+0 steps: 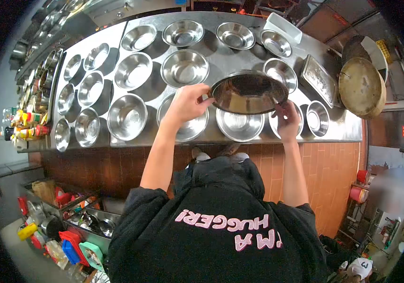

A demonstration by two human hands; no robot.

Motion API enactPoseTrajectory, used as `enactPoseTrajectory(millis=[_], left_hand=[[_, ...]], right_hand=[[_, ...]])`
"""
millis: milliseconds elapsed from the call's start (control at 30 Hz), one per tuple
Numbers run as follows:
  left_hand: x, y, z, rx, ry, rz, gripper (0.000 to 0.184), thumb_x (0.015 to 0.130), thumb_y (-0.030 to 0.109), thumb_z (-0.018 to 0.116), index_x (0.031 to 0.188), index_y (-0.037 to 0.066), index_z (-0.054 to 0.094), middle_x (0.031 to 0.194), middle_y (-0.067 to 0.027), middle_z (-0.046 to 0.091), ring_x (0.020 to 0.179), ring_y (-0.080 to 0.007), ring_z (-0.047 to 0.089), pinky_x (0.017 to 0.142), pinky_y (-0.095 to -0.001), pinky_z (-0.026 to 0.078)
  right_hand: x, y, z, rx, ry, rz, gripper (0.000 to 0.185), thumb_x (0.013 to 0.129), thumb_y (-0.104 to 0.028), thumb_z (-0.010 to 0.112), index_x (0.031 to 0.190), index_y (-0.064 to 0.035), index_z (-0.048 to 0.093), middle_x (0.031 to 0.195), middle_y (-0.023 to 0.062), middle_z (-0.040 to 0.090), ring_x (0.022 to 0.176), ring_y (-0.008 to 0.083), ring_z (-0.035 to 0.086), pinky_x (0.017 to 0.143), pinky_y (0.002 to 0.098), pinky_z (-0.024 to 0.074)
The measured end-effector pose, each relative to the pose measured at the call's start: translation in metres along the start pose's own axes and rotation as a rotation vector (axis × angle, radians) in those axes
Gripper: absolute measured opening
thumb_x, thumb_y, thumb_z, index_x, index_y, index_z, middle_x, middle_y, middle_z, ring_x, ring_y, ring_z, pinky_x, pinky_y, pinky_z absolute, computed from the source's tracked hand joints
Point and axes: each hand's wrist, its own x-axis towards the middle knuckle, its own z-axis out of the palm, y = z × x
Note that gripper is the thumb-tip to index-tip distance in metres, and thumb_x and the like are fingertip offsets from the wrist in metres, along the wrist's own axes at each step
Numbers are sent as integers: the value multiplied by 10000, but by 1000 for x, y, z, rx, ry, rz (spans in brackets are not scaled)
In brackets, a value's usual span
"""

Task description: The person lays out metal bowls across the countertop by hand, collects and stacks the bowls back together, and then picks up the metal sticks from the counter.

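We hold a dark-looking bowl (247,98) above the bench (346,128) — our left hand (189,103) closes thumb and fingers on one side, our right hand (287,120) grips the other; shiny steel bowls (127,118) stand below and around it; a rectangular pan (319,80) lies to the right.

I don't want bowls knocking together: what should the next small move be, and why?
I'd probably ease the held bowl slightly forward, toward the bare patch of table beyond it. The left hand and right hand grip its opposite sides; in view it overlaps a near-row bowl, while bare metal shows beyond, though it hides some of the table.
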Motion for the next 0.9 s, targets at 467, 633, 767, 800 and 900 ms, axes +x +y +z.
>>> enactPoseTrajectory(millis=[467, 633, 767, 800, 900], left_hand=[[75, 103, 38, -60, -220, -469, 361, 722, 307, 604, 574, -23, 603, 526, -96, 604, 436, -168, 590, 447, -284, 487], [89, 99, 54, 32, -256, -507, 340, 722, 294, 582, 607, -24, 616, 550, -98, 621, 471, -177, 612, 525, -286, 514], [89, 58, 61, -205, -236, -514, 312, 774, 240, 582, 689, -60, 601, 586, -120, 616, 455, -171, 595, 449, -265, 476], [87, 45, 64, -200, -236, -514, 312, 774, 240, 582, 689, -60, 601, 586, -120, 616, 455, -171, 595, 449, -265, 476], [75, 18, 65, -259, -9, -529, 310, 808, 256, 571, 745, -44, 616, 595, -113, 617, 436, -160, 578, 439, -274, 461]], right_hand=[[-76, 59, 42, 1126, -365, 1352, 411, 886, -401, 467, 970, -7, 546, 550, 35, 454, 365, 118, 348, 422, 240, 354], [-86, 64, 26, 1161, -275, 1414, 260, 900, -321, 475, 909, -65, 522, 574, 21, 422, 452, 117, 383, 447, 234, 376], [-53, 95, 1, 969, -382, 1238, 147, 833, -223, 550, 887, -87, 534, 669, 16, 486, 490, 129, 477, 451, 237, 407], [-47, 111, -3, 904, -360, 1208, 137, 816, -204, 558, 864, -77, 538, 683, 16, 494, 479, 125, 471, 443, 234, 405], [-4, 88, -9, 719, -201, 1092, 118, 809, -159, 556, 809, -41, 547, 679, 36, 517, 483, 149, 510, 430, 256, 413]])
